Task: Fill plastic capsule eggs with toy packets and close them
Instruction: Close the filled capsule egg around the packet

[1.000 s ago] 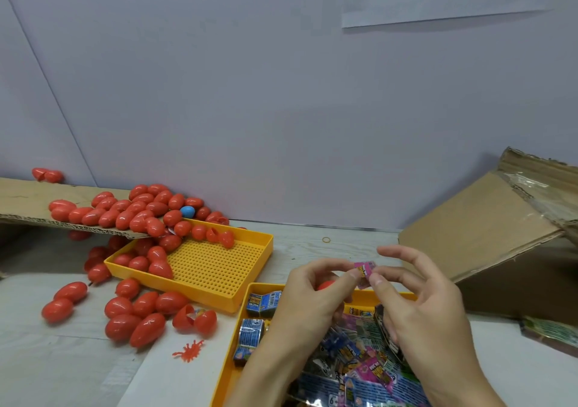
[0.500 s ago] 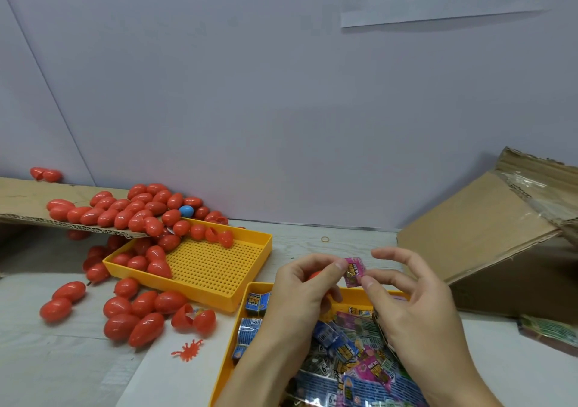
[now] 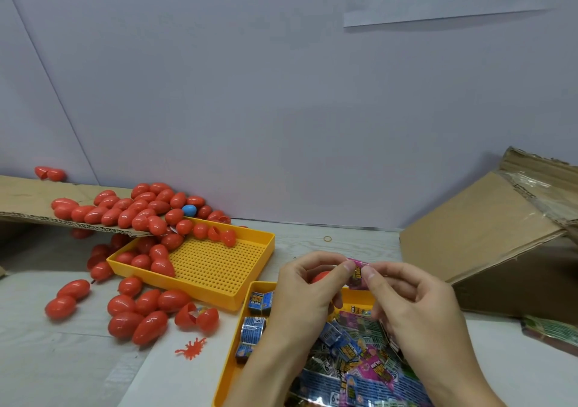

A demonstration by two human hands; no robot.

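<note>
Both hands meet above the near yellow tray (image 3: 233, 366) of toy packets (image 3: 347, 363). My left hand (image 3: 308, 294) cups a red capsule egg (image 3: 319, 277), mostly hidden behind its fingers, while its thumb and forefinger pinch a folded pink toy packet (image 3: 356, 273). My right hand (image 3: 413, 303) pinches the same packet from the right with thumb and forefinger. Whether the egg is open cannot be seen.
A second yellow tray (image 3: 219, 269) holds red eggs at its far left. Many red eggs (image 3: 137, 209) and one blue egg (image 3: 189, 210) lie on a cardboard sheet (image 3: 22, 200) and the table. A cardboard box (image 3: 488, 238) stands at right. An open red egg (image 3: 197, 317) lies near a red splat toy (image 3: 191, 348).
Both hands have sunk slightly and moved a little left over the tray. The pink packet stays pinched between them, close to the red egg.
</note>
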